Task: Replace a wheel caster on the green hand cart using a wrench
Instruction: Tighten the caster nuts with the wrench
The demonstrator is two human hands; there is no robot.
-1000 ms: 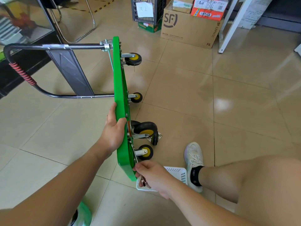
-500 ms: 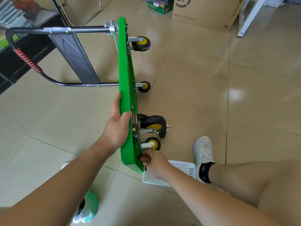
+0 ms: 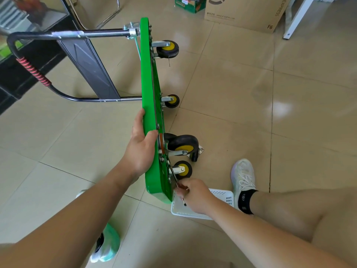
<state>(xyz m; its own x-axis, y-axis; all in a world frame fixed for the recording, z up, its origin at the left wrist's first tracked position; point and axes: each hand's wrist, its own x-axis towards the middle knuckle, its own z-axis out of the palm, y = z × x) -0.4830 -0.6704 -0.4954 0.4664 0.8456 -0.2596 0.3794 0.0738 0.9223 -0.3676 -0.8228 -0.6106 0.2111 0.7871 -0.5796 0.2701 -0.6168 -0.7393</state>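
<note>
The green hand cart (image 3: 149, 97) stands on its side on the tiled floor, wheels pointing right. My left hand (image 3: 141, 147) grips the cart's top edge, thumb on the underside. My right hand (image 3: 194, 194) holds a thin wrench (image 3: 176, 182) whose head sits at the base plate of the nearest small yellow-hubbed caster (image 3: 182, 169). Just above it is a larger black caster (image 3: 182, 145) with a yellow hub. A loose caster (image 3: 197, 154) lies on the floor behind it, mostly hidden.
A white plastic basket (image 3: 220, 198) sits on the floor under my right hand. My right shoe (image 3: 243, 176) and left shoe (image 3: 107, 244) flank the cart. The black folded handle (image 3: 58, 35) extends left. A cardboard box (image 3: 245, 12) and a white table leg (image 3: 296, 18) stand at the back.
The view has dipped and shifted left. My right hand with the wrench has swung out slightly to the right at the nearest caster's base. My left hand keeps its grip.
</note>
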